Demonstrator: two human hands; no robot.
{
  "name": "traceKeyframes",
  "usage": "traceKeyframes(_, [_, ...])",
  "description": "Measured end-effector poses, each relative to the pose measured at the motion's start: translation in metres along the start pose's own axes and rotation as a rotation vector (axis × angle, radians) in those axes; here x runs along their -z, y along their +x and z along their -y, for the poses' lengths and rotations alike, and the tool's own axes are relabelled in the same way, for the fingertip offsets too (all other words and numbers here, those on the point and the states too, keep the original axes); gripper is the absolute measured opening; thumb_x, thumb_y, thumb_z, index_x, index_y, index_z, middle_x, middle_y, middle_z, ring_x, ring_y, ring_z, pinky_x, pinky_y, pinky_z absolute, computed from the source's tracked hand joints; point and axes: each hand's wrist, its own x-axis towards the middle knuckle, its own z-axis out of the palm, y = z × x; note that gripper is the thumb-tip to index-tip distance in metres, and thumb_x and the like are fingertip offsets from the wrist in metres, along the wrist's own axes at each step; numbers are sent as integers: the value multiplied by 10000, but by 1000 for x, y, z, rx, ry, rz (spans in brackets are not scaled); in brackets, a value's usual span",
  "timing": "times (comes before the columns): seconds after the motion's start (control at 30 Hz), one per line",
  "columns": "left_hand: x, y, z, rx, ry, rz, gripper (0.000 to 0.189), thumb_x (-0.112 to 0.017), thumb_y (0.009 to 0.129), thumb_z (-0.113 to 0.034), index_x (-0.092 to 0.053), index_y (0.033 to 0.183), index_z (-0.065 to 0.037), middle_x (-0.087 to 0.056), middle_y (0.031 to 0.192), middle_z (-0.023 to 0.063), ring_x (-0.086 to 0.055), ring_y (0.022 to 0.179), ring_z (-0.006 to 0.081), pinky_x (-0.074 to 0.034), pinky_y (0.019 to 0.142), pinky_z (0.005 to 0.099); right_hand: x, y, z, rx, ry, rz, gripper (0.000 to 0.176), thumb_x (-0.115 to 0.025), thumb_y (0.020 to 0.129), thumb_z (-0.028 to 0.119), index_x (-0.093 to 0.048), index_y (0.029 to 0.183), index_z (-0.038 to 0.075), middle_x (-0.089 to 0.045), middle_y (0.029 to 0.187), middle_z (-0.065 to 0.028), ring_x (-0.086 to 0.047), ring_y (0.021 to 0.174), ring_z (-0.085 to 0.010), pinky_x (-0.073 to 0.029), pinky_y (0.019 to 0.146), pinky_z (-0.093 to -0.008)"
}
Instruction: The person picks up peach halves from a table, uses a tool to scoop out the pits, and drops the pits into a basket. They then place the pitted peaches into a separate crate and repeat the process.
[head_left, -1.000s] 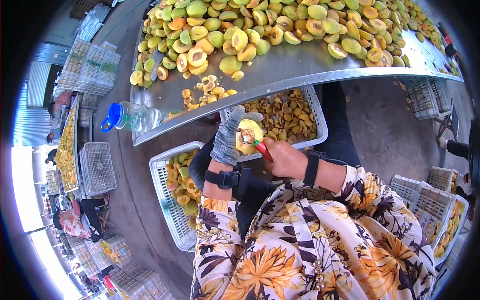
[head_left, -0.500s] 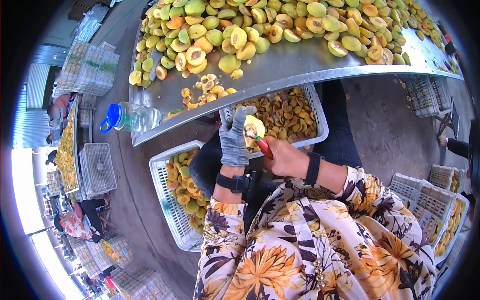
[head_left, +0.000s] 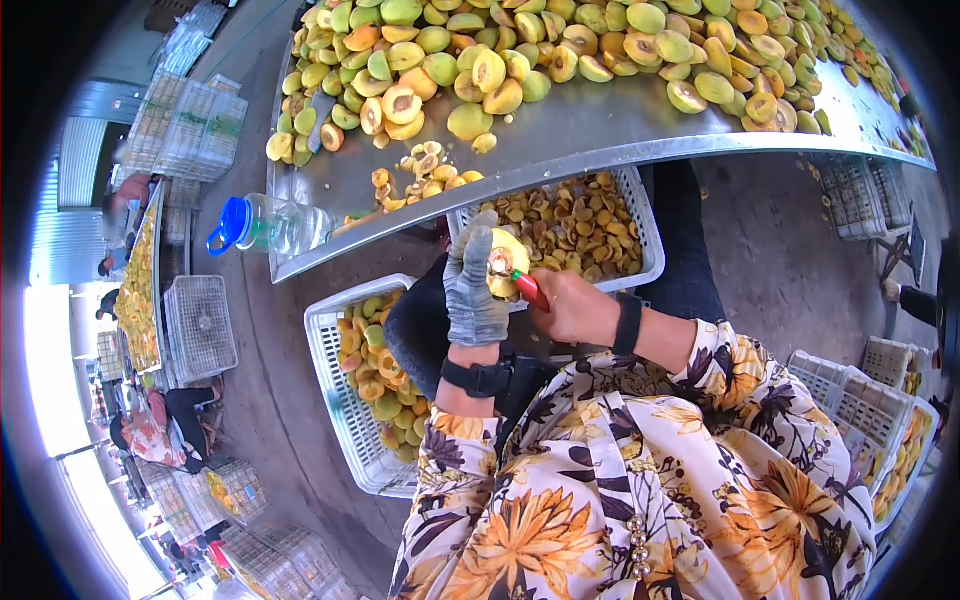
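Note:
My left hand (head_left: 473, 290), in a grey knit glove, holds a halved yellow peach (head_left: 512, 250) with its cut face toward my right hand. My right hand (head_left: 577, 310), bare, is closed around the red handle of a small pitting tool (head_left: 531, 290) with a green collar. Its tip is at the pit hollow in the middle of the peach half; the fingers partly hide the handle. Below my hands stands a white crate (head_left: 652, 240) of small cut fruit pieces. Another white crate (head_left: 335, 400), holding peach halves, is beside my left knee.
A metal table (head_left: 600, 115) bears a heap of peach halves (head_left: 480, 70) and some scraps (head_left: 425, 175) near its edge. A blue-capped water bottle (head_left: 285, 225) lies at the left corner. Stacked crates (head_left: 845, 400) stand at right. Other people (head_left: 160, 430) sit at far left.
The view has shifted slightly. The tool has turned a little in the peach half, and its metal tip shows less than before. Both hands keep their hold.

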Motion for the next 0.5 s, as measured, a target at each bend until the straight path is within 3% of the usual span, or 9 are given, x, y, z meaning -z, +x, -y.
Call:
traceKeyframes(0.17, [6, 14, 5, 183, -67, -130, 292, -664, 765, -146, -584, 999, 9, -623, 843, 86, -606, 700, 177, -523, 614, 291, -4, -2, 10, 41, -30, -38, 100, -522, 676, -6, -464, 757, -16, -498, 568, -184, -540, 529, -338, -417, 496, -379])
traceKeyframes(0.23, [0, 14, 6, 129, -20, -158, 276, -669, 761, -139, -595, 978, 15, -627, 843, 86, -607, 695, 177, -521, 613, 286, 1, -1, 23, 37, -11, -45, 93, -515, 679, -9, -459, 752, -20, -491, 549, -171, -545, 506, -317, -419, 482, -373])
traceKeyframes(0.3, [-11, 8, -2, 52, 124, -188, 248, -679, 751, -127, -622, 933, 30, -637, 851, 86, -612, 693, 178, -515, 625, 272, 7, 1, 38, -353, 352, 231, 59, -490, 704, -8, -452, 747, -16, -480, 508, -118, -529, 427, -231, -409, 422, -331])
traceKeyframes(0.33, [-11, 7, -4, 52, 122, -194, 248, -679, 751, -127, -622, 933, 30, -637, 851, 86, -612, 693, 178, -515, 625, 272, 9, 1, 40, -355, 352, 237, 59, -490, 704, -8, -452, 747, -16, -480, 508, -118, -529, 427, -231, -409, 422, -331])
traceKeyframes(0.4, [-8, 7, -8, 4, 226, -113, 262, -688, 741, -177, -636, 906, 19, -635, 846, 102, -620, 672, 207, -524, 610, 286, 10, 1, 42, -402, 503, 300, 16, -466, 730, -5, -453, 739, -2, -456, 485, -61, -489, 375, -146, -387, 367, -283])
traceKeyframes(0.43, [-3, 8, -8, 59, 196, -39, 290, -672, 755, -183, -617, 945, 28, -630, 856, 106, -622, 691, 221, -526, 616, 301, 7, 1, 40, -401, 502, 303, 16, -466, 730, -5, -453, 739, -2, -456, 485, -61, -489, 375, -146, -387, 367, -283])
traceKeyframes(0.47, [5, 12, -11, 58, 196, -41, 290, -672, 755, -183, -617, 945, 28, -630, 856, 106, -622, 691, 221, -526, 616, 301, 3, 0, 35, -320, 347, 268, 15, -461, 735, -7, -455, 738, 6, -460, 492, -52, -485, 376, -135, -382, 358, -275])
traceKeyframes(0.5, [13, 16, -16, 241, 132, 68, 307, -660, 763, -185, -602, 972, 33, -627, 862, 110, -623, 707, 227, -528, 621, 310, 1, -2, 33, -240, 192, 233, 25, -455, 740, -10, -458, 738, 14, -463, 500, -43, -482, 378, -125, -376, 349, -267])
